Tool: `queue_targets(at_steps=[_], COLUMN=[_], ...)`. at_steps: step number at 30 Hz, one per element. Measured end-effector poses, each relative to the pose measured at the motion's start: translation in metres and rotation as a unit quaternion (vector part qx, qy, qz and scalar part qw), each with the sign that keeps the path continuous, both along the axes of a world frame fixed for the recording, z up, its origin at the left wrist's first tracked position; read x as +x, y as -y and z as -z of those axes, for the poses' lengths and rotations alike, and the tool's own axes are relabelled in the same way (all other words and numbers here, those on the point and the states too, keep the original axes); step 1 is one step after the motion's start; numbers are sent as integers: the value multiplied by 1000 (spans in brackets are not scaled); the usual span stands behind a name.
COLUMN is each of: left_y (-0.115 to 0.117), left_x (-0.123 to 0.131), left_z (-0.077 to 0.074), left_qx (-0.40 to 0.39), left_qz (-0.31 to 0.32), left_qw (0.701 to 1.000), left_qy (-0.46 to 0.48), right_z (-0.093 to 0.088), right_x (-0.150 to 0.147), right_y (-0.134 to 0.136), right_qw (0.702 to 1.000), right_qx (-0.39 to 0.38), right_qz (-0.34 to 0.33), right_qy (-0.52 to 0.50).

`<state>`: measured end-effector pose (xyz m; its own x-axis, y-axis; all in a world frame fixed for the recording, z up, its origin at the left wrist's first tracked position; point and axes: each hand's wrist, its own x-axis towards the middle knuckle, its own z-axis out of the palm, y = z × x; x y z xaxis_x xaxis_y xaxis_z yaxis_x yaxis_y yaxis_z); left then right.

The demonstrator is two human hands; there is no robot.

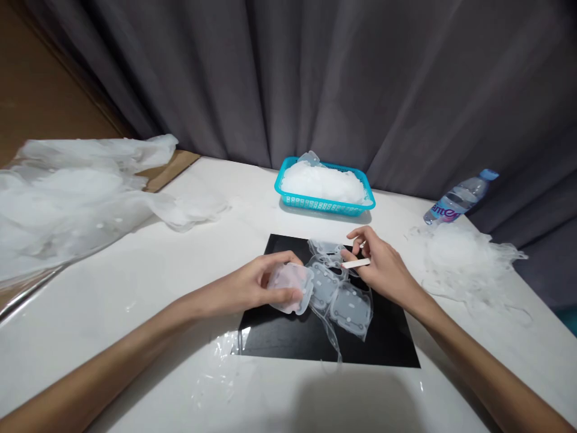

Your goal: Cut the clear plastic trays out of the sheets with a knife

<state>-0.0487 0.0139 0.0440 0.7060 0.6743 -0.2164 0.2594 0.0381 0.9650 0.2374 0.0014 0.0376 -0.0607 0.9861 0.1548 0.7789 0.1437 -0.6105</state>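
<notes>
My left hand (274, 279) is closed on a translucent, rounded-square plastic piece (301, 282), thumb in front and fingers behind. Between the fingers of my right hand (374, 261) is a short white stick (356, 263), its tip pointing left. Below and between the hands, a translucent molded sheet (351, 308) with several rounded-square sections and thin strips lies on a black mat (288, 340). Part of that sheet's upper end is hidden near my right fingers.
A turquoise basket (324, 205) of white translucent pieces stands behind the mat. Clear plastic bags (67, 204) lie left, plastic scraps (469, 264) right. A water bottle (460, 198) leans behind the scraps, before a grey curtain (315, 78).
</notes>
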Motion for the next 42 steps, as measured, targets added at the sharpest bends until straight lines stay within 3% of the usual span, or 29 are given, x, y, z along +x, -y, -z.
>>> queue_targets(at_steps=[2,4,6,8,15,21,27,37,42], left_y=[0,2,5,6,4,16,20,23,20], left_x=[1,4,6,7,14,17,16,16,13], left_z=[3,5,6,8,11,6,4,-6,0], left_qx=[12,21,22,15,13,74,135,124,126], left_qz=[-10,-14,-18,-26,-112,-123,-132,-128,-126], left_qw=[1000,1000,1000,999,985,985,980,983,983], left_qy=[4,0,5,21,130,92,68,37,33], right_z=[-8,-13,-13,-10,-6,-14,-16,-25,-22], right_x=[-6,-16,-28,-37,-31,-33,-32,-30,-28], right_y=[9,18,26,30,29,28,28,28,28], right_qw=[999,992,976,965,957,951,936,926,922], right_qx=[6,-13,-55,-79,-145,-82,-107,-130,-133], right_qz=[-18,-82,-157,-178,-157,-139,-132,-135,-143], right_qy=[-49,-99,-142,-173,-197,-265,-307,-327,-334])
